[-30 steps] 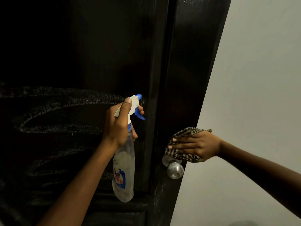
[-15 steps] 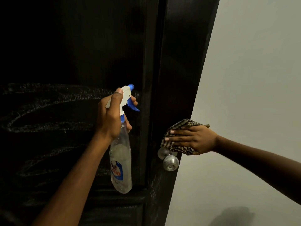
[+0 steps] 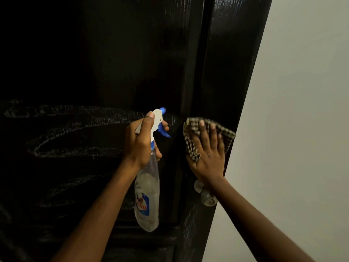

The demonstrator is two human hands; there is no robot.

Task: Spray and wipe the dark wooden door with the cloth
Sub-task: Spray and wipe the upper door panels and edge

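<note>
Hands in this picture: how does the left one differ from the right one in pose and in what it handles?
The left hand curls round the neck of the spray bottle; the right hand lies flat, fingers straight, on the checked cloth. The left hand is held before the streaked panel of the door; the right hand presses on the door's edge strip, above the knob. Both are raised to about the same height.

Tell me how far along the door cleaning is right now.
Done: curved pale streaks cover the door panel's middle band, so it looks sprayed and swiped. In hand: the right hand presses the checked cloth flat on the edge strip above the knob; the left hand grips the spray bottle. Left: the upper panel shows no streaks.
</note>
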